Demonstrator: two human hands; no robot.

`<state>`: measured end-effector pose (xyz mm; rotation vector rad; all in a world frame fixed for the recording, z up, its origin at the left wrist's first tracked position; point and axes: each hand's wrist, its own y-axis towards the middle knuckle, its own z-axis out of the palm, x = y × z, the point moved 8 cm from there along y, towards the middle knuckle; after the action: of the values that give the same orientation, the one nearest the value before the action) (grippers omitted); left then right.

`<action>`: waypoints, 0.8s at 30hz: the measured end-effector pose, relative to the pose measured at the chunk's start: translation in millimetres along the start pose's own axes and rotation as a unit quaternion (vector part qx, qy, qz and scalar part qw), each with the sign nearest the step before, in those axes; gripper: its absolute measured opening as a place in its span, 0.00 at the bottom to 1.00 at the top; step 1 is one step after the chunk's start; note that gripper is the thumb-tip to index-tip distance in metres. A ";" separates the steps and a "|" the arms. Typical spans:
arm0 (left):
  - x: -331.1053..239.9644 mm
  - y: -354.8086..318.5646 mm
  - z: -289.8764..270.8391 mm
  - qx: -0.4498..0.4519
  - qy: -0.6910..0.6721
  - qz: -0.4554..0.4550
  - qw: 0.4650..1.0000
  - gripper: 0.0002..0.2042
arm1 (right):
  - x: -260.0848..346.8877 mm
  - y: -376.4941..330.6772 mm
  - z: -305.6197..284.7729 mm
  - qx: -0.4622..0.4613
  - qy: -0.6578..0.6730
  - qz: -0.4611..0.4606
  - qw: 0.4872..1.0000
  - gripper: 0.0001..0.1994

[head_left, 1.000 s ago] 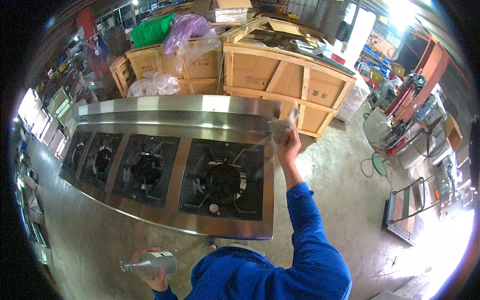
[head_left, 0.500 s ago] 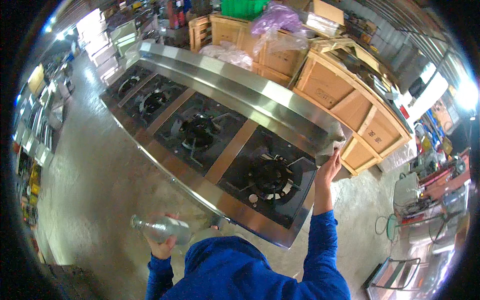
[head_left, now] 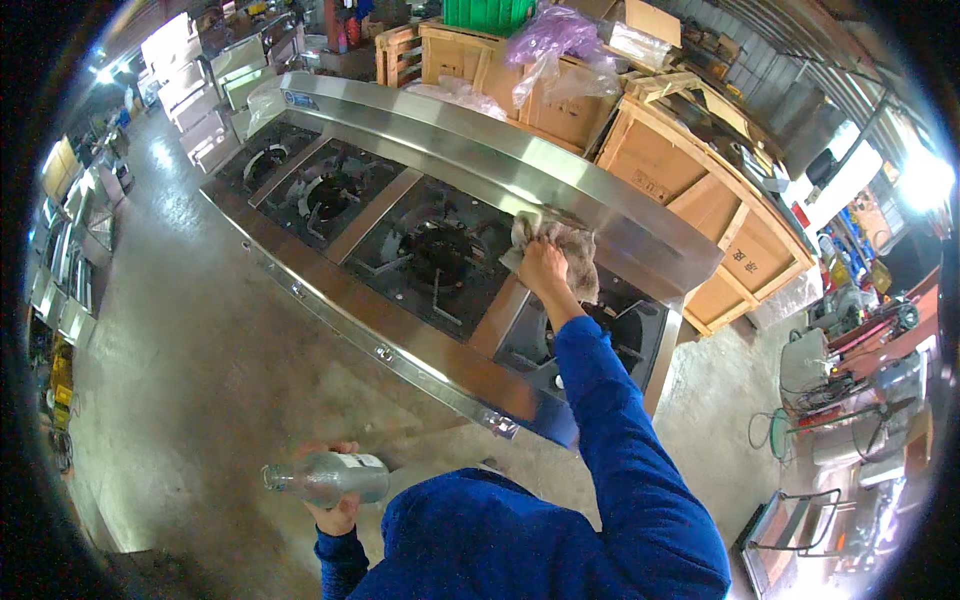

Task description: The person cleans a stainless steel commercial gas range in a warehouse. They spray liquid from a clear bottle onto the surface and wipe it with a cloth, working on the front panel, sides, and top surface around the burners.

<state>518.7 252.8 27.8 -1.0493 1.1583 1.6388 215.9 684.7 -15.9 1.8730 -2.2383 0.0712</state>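
Note:
A long stainless steel stove [head_left: 400,330] with several black gas burners runs across the middle of the view. My right hand [head_left: 543,270] presses a crumpled grey rag [head_left: 575,250] against the stove's raised steel back panel [head_left: 500,160], between the two rightmost burners. My left hand [head_left: 335,505] holds a clear glass bottle [head_left: 325,478] on its side, low at my left, apart from the stove. Both my arms wear blue sleeves.
Wooden crates [head_left: 690,170] with plastic sheeting and a green bin [head_left: 490,12] stand behind the stove. Steel cabinets [head_left: 190,70] line the far left. Bare concrete floor [head_left: 180,380] lies in front of the stove. Machines and cables [head_left: 850,400] sit at the right.
My right hand with the rag has moved left along the back panel, away from the stove's right end. The view has swung, and the bottle stays in my left hand.

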 end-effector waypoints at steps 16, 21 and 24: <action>-2.5 143.8 -233.4 0.018 -0.009 0.032 0.999 0.42 | 129.8 -233.2 -7.0 0.033 0.022 0.114 0.993 0.12; 8.5 158.1 -268.3 0.031 -0.033 0.015 0.999 0.42 | 148.0 -241.8 -46.3 -0.229 0.404 0.284 0.839 0.14; 10.1 172.4 -280.3 0.003 -0.007 0.018 1.000 0.42 | 205.9 -211.0 -37.8 -0.257 0.357 0.272 0.856 0.12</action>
<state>396.8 -51.8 0.2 -1.0172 1.1795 1.6661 393.8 453.3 40.1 0.7206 -1.8947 0.1977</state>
